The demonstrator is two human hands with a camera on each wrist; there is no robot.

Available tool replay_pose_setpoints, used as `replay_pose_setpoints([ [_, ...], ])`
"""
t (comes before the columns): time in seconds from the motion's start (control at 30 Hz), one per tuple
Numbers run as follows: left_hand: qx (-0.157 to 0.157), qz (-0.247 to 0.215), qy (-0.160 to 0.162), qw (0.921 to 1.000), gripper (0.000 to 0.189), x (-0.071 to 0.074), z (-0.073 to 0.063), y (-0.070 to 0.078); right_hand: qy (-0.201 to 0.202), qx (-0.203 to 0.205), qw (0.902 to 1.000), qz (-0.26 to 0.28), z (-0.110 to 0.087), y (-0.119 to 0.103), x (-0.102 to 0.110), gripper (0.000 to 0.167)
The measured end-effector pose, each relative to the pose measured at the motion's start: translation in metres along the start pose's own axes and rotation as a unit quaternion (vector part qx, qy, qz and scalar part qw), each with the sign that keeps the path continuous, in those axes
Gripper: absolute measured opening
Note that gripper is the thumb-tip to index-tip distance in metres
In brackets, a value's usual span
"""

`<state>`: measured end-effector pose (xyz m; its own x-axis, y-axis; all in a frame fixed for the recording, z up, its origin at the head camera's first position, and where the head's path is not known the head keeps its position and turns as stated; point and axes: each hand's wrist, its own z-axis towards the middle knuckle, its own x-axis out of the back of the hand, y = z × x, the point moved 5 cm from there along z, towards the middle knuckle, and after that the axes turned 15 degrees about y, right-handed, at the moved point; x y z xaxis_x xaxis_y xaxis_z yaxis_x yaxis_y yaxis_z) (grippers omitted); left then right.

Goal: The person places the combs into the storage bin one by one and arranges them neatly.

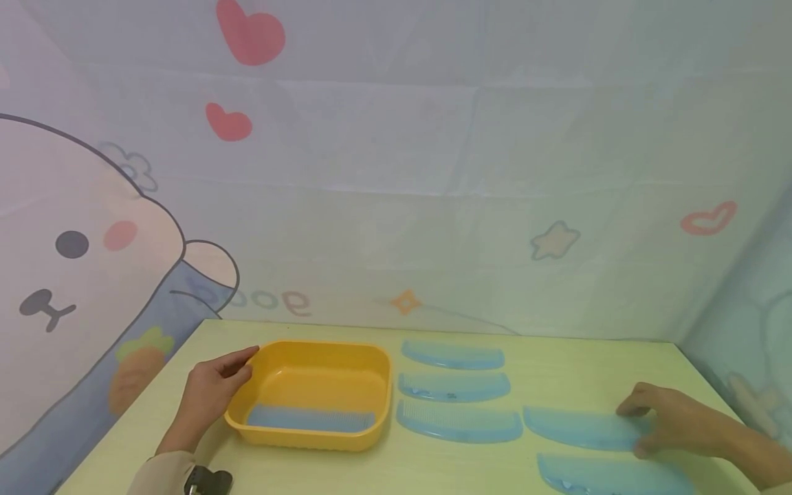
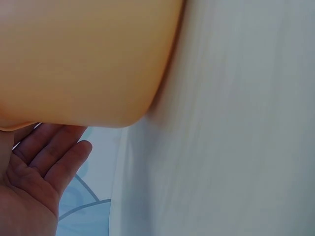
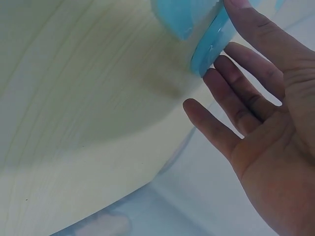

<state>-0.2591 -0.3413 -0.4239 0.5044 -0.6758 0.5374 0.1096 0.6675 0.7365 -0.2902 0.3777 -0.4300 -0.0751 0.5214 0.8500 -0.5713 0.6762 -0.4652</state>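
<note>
My left hand (image 1: 212,390) rests at the left rim of a yellow plastic basin (image 1: 379,419), its thumb and fingertips against the edge. In the left wrist view several fingers (image 2: 71,162) extend loosely beside the basin's outer wall. One translucent blue comb (image 1: 309,418) lies inside the basin along its near wall. At the right, my right hand (image 1: 680,419) pinches the right end of another blue comb (image 1: 581,427) between thumb and fingers. The right wrist view shows that comb's end (image 3: 209,51) between the thumb and the fingertips; the lower fingers spread free.
Three blue combs lie in a column right of the basin: a back one (image 1: 454,355), a middle one (image 1: 454,387) and a front one (image 1: 459,421). Another comb (image 1: 612,474) lies nearest the front. A printed cloth (image 1: 396,165) hangs behind the pale table (image 1: 470,467).
</note>
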Motion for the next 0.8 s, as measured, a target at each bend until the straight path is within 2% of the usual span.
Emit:
replay_pose_setpoints([
  [0.13,-0.004,0.001,0.003,1.0000,0.037,0.0007,-0.0005,0.0013,-0.001,-0.003,0.9998,0.018,-0.0020,0.0014,0.0015,0.048],
  [0.23,-0.004,0.001,0.005,1.0000,0.037,0.0012,-0.0014,0.0020,0.009,0.016,0.9995,0.026,-0.0021,-0.0001,0.0019,0.043],
  [0.43,-0.001,0.001,0.005,1.0000,0.037,0.0007,-0.0009,0.0016,0.032,0.031,0.9990,0.003,-0.0027,-0.0008,-0.0003,0.036],
  [0.7,0.005,0.001,0.003,1.0000,0.037,0.0005,0.0003,0.0013,0.021,-0.010,0.9995,-0.022,-0.0013,-0.0034,0.0012,0.039],
  [0.8,0.008,0.001,0.005,1.0000,0.037,0.0010,-0.0002,0.0016,0.013,-0.013,0.9996,-0.021,-0.0002,-0.0045,0.0015,0.040],
])
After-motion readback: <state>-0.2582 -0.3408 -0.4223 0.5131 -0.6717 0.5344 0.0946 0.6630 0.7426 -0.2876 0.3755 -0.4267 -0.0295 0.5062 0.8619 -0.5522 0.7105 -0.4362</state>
